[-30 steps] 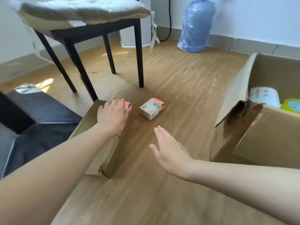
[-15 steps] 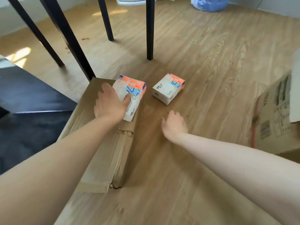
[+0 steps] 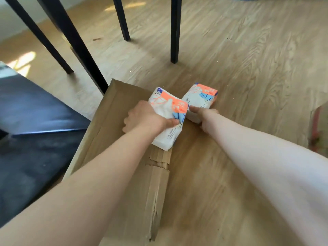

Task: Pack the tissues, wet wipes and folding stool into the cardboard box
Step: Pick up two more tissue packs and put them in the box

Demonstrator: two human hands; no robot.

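Two white tissue packs with orange and blue print lie side by side on the floor ahead of me. My left hand grips the nearer left tissue pack, which rests partly on a flattened cardboard piece. My right hand closes around the near end of the right tissue pack, which sits on the wooden floor. A corner of the cardboard box shows at the right edge. Wet wipes and the folding stool are out of view.
Black chair legs stand on the wooden floor just beyond the packs. A dark mat covers the floor at the left. The flattened cardboard has a torn, creased edge near my left forearm.
My right hand moved forward from the bare floor onto the right tissue pack. My left hand tightened its hold on the left pack. The view came closer and lower.
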